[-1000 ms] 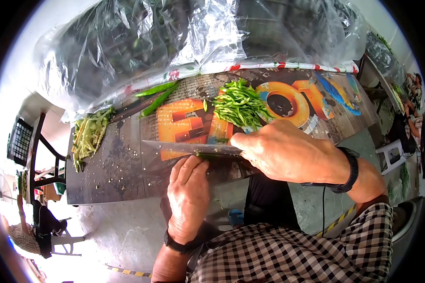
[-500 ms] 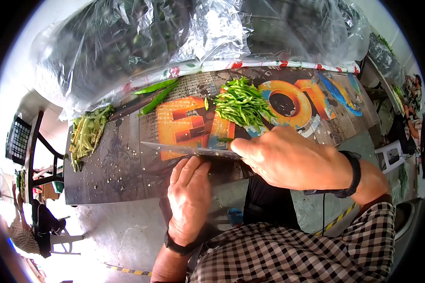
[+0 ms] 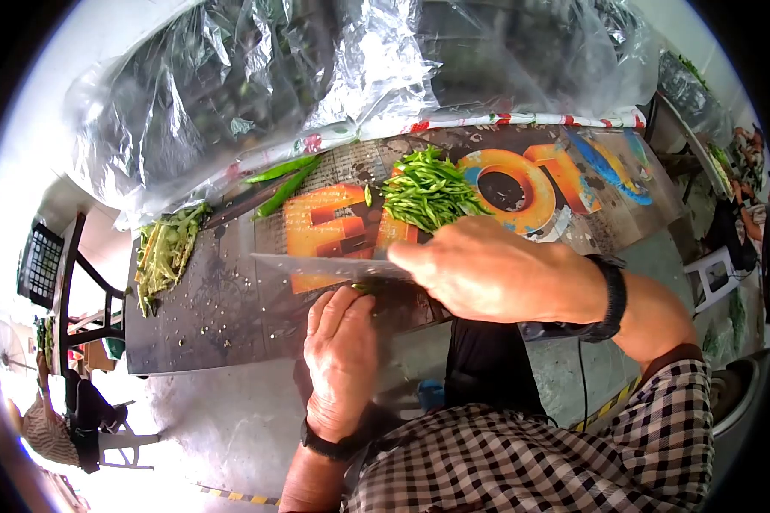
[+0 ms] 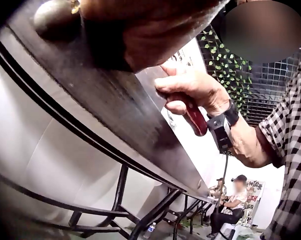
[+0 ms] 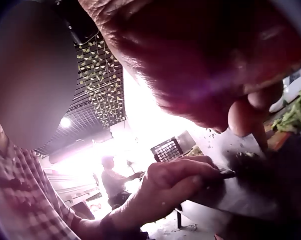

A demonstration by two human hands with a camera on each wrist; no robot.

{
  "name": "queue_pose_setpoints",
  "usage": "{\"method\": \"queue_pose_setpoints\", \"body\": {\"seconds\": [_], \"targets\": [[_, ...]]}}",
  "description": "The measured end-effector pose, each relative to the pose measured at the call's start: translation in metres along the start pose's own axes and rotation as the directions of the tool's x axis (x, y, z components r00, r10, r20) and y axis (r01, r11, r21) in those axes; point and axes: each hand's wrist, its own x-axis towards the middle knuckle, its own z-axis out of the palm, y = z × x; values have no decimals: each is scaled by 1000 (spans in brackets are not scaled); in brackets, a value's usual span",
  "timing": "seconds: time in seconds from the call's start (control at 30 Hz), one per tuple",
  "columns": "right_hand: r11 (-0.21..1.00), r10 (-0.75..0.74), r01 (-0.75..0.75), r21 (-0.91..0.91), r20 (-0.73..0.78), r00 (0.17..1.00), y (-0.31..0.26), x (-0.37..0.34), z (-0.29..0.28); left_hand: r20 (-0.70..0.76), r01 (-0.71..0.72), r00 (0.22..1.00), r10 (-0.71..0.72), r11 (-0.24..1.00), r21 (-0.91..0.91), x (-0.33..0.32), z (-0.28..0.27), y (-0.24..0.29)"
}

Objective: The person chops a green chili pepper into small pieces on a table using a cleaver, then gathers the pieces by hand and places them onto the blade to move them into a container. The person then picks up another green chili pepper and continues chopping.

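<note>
My right hand (image 3: 496, 269) grips the dark red handle (image 4: 194, 117) of a broad knife, whose blade (image 3: 316, 267) points left across the table edge nearest me. Close below the blade, my left hand (image 3: 340, 355) has its fingers bent. They hold a green pepper (image 3: 364, 288) down on the table, most of it hidden under the fingers. In the right wrist view the left fingertips (image 5: 210, 172) are right beside the blade. Beyond the knife lies a pile of sliced green peppers (image 3: 432, 190). Two whole green peppers (image 3: 287, 190) lie farther left.
A heap of pale green trimmings (image 3: 164, 250) sits at the table's left end, with seeds scattered near it. Clear plastic sheeting (image 3: 359, 64) covers a bulky load along the back of the patterned table (image 3: 222, 321). A black crate (image 3: 41, 263) stands at far left.
My right hand and the knife have shifted slightly left toward the left fingers. A bit of green pepper, hidden half a second ago, shows again at the left fingertips.
</note>
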Motion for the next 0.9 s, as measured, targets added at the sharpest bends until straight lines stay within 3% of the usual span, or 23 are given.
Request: {"method": "queue_pose_setpoints", "body": {"seconds": [0.13, 0.27, 0.47, 0.67, 0.77, 0.9], "targets": [[996, 91, -91, 10, -44, 995, 5, -17, -2, -18, -17, 1000, 17, 1000, -15, 0, 1, 1], [997, 58, -52, 60, -105, 993, 1, -15, -2, -10, -10, 1000, 9, 1000, -26, -1, -1, 1], [1000, 5, -5, 7, 10, 1000, -2, -9, -10, -2, -1, 1000, 1, 1000, 4, -2, 1, 0], [995, 5, -9, 97, 39, 999, 10, -2, -7, 3, 11, 1000, -11, 1000, -16, 1, -1, 1], [991, 6, -27, 131, 158, 987, 6, 10, -17, 19, 24, 1000, -24, 999, -31, 1, -1, 1], [989, -128, 119, 90, 92, 988, 2, 42, 1, 19, 11, 1000, -11, 1000, -9, 0, 0, -1]]}}
